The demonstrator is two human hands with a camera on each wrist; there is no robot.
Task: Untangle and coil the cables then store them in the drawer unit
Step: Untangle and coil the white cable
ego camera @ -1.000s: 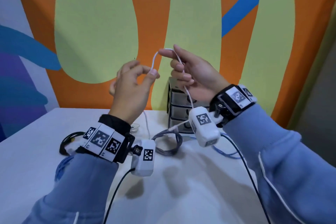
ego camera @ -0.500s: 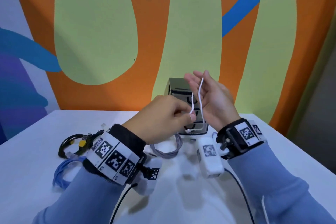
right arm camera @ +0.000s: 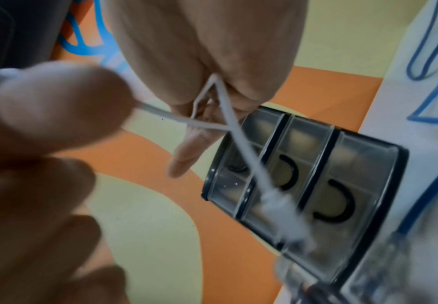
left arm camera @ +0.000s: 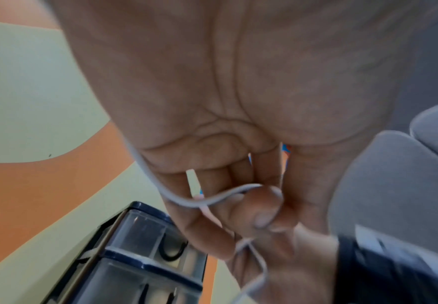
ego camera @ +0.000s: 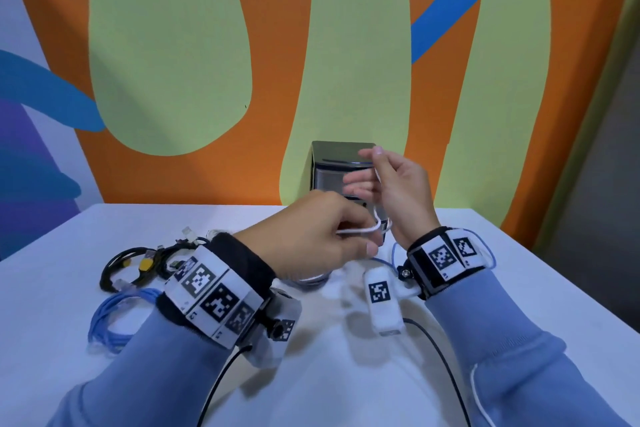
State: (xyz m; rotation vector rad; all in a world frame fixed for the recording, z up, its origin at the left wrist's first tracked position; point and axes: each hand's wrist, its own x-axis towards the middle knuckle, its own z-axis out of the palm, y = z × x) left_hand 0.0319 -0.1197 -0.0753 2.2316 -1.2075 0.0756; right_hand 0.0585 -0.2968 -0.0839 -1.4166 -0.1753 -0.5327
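Note:
A thin white cable (ego camera: 363,229) runs between both hands above the table. My left hand (ego camera: 365,241) pinches it between thumb and fingers just below my right hand (ego camera: 372,163). The right hand stands with fingers pointing up and left, the cable looped over them and held at the thumb. In the right wrist view the white cable (right arm camera: 229,115) crosses itself under the palm and its blurred plug (right arm camera: 282,214) hangs down. The loop of white cable (left arm camera: 179,200) shows in the left wrist view. The dark drawer unit (ego camera: 327,159) stands behind the hands with its three clear drawers (right arm camera: 316,174) closed.
A black cable bundle (ego camera: 135,263) with yellow plugs and a coiled blue cable (ego camera: 110,315) lie at the left on the white table (ego camera: 519,288). A grey cable (ego camera: 311,279) lies under my left hand. Another blue cable (ego camera: 393,253) lies by my right wrist. The painted wall is close behind.
Both hands have come down from in front of the wall to just above the table. The left hand has carried the white cable down and under the right hand, laying a loop around it.

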